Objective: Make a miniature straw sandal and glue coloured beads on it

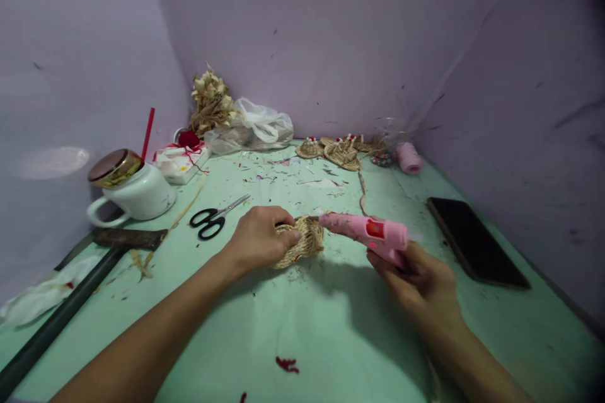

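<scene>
Our left hand (258,240) is curled over the woven jute piece (306,244), fingers closed on its near edge and holding it against the green table (302,327). Our right hand (418,280) is clenched round the grip of the pink glue gun (363,231). The gun's nozzle meets the jute piece's upper right side, just beside our left fingertips. Black-handled scissors (215,219) lie near, left of that hand. A dark phone (475,240) lies right of the gun.

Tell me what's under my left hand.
A woven straw piece, lying on the green table; the pink glue gun in the right hand points at it. The left hand covers the rest of it.
</scene>
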A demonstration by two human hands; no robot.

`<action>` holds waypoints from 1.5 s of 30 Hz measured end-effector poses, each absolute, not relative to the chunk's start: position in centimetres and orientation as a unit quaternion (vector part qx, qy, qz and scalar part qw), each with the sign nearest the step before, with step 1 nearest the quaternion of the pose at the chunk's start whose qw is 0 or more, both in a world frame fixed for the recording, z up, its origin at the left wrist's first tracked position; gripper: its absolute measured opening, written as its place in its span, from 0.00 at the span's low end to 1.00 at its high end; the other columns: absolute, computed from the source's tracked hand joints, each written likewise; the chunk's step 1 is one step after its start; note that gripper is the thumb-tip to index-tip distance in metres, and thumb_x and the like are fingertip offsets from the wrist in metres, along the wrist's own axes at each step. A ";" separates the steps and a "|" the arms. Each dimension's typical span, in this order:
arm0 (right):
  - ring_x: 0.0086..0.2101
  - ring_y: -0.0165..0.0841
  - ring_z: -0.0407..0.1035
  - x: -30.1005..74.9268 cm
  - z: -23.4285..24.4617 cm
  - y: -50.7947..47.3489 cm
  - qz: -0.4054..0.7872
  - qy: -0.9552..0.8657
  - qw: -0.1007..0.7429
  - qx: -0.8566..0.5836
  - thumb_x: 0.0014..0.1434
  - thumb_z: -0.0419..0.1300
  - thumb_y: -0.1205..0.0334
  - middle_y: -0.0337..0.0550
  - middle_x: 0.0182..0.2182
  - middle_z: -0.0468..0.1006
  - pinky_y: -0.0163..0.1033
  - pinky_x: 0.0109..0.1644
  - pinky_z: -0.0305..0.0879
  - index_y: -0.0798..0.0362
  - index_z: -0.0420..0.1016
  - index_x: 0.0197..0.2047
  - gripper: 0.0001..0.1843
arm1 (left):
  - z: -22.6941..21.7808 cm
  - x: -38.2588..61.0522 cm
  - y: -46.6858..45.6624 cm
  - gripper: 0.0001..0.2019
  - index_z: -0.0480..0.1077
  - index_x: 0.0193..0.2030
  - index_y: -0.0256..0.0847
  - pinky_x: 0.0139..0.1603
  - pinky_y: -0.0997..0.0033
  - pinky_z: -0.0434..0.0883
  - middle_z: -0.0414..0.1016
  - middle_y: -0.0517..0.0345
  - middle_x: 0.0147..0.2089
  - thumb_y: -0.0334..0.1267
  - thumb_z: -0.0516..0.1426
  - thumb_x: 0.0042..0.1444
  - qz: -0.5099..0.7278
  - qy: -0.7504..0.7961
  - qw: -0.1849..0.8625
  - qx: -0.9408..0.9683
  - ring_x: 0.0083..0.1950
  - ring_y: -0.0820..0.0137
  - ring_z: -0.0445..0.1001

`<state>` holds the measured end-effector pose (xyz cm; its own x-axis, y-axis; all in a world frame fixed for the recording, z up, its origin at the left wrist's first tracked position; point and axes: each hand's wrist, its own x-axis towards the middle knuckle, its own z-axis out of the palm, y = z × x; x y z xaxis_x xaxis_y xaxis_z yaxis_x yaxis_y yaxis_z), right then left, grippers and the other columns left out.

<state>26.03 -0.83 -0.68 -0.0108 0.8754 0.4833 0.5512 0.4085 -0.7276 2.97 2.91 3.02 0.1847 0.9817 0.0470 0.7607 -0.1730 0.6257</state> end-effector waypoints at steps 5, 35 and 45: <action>0.24 0.32 0.67 26.5 -0.9 -0.8 0.106 -0.725 0.458 -0.503 0.52 0.57 0.66 0.38 0.25 0.72 0.34 0.22 0.59 0.49 0.73 0.44 0.14 | 3.1 2.9 2.9 0.10 0.75 0.31 0.40 0.35 0.67 0.66 0.77 0.56 0.32 0.40 0.55 0.45 0.225 0.603 0.244 0.725 0.36 0.64 0.72; 0.26 0.34 0.64 26.8 -0.1 0.5 0.354 -0.579 0.476 -0.560 0.45 0.59 0.62 0.38 0.24 0.71 0.36 0.28 0.57 0.52 0.72 0.33 0.08 | 1.9 4.0 2.9 0.18 0.74 0.27 0.38 0.37 0.61 0.63 0.74 0.51 0.24 0.50 0.51 0.51 0.150 0.612 -0.022 0.776 0.30 0.62 0.70; 0.28 0.34 0.65 26.2 0.0 0.1 0.351 -0.624 0.459 -0.527 0.48 0.58 0.63 0.40 0.26 0.72 0.37 0.30 0.60 0.53 0.71 0.32 0.06 | 2.2 3.6 3.4 0.13 0.75 0.29 0.39 0.31 0.69 0.61 0.75 0.54 0.26 0.41 0.51 0.50 0.177 0.585 0.103 0.785 0.29 0.67 0.69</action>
<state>26.19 0.12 0.05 -0.0244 0.9790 0.2026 0.3346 0.1989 -0.9211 3.61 3.39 2.17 0.2538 0.9545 0.1568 0.8814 -0.2950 0.3689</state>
